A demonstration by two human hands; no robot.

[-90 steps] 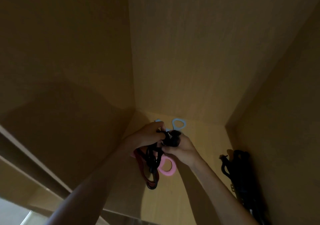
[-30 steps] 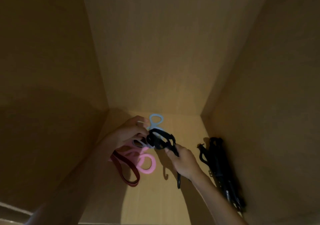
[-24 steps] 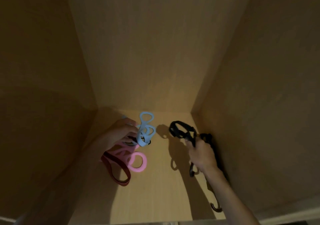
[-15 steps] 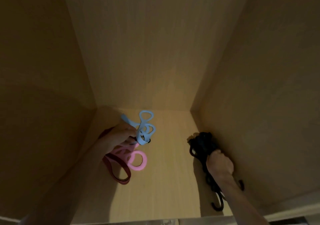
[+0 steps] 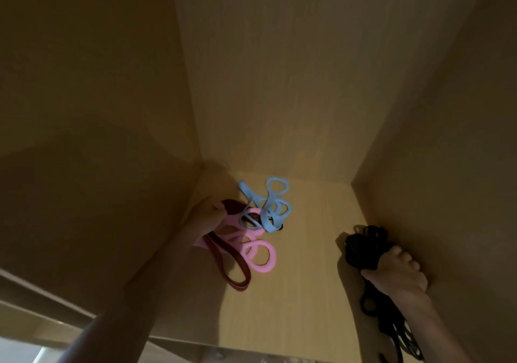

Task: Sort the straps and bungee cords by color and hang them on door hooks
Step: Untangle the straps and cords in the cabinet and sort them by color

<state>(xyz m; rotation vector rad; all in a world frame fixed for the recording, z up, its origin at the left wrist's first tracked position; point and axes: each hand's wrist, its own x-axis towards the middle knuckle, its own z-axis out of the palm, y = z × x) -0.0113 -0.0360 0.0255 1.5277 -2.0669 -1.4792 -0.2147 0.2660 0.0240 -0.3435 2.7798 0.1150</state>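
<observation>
Right grip [image 5: 397, 274] encircles black cords [image 5: 361, 246] at mid-bundle.

Left hand [image 5: 206, 218], right hand [image 5: 397, 276]: both curled.

Light blue strap [image 5: 268, 206], pink strap [image 5: 253, 246], dark red strap [image 5: 229, 264], black cords [image 5: 363, 248], tan wood-grain cabinet [image 5: 279, 82].

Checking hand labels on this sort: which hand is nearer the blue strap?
Left. The left hand is right beside the blue strap, gripping the pink strap tangled with it; the right hand is well off to its right, gripping the black cords.
</observation>
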